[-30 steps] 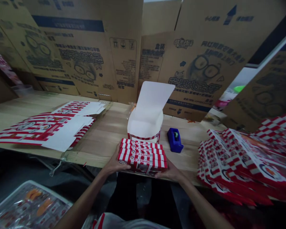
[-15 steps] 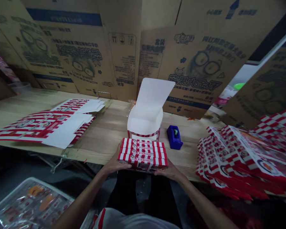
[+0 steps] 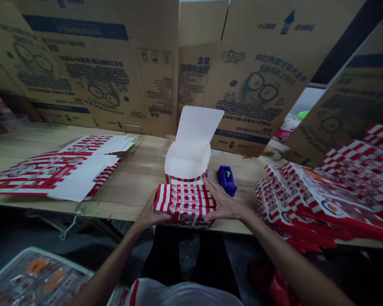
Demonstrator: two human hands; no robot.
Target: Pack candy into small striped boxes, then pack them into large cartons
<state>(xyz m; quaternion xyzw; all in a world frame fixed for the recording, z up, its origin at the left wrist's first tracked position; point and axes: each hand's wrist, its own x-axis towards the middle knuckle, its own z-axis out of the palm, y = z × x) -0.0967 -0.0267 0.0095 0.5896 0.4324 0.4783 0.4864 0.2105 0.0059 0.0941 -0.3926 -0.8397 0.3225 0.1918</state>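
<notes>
**Red-and-white stripes against tan cardboard**

The stack of small boxes (image 3: 185, 204) carries red and white stripes with a row of small round logos. The open box (image 3: 188, 157) is plain white inside, with a red-and-white band around its base. The flat box blanks (image 3: 51, 175) on the left repeat the red stripes beside white flaps. The pile of boxes (image 3: 322, 204) on the right has red-and-white checks around a round orange-centred emblem. The tape dispenser (image 3: 226, 180) is deep blue. The cardboard cartons (image 3: 191, 25) behind are tan, printed in dark grey with navy bands.
</notes>
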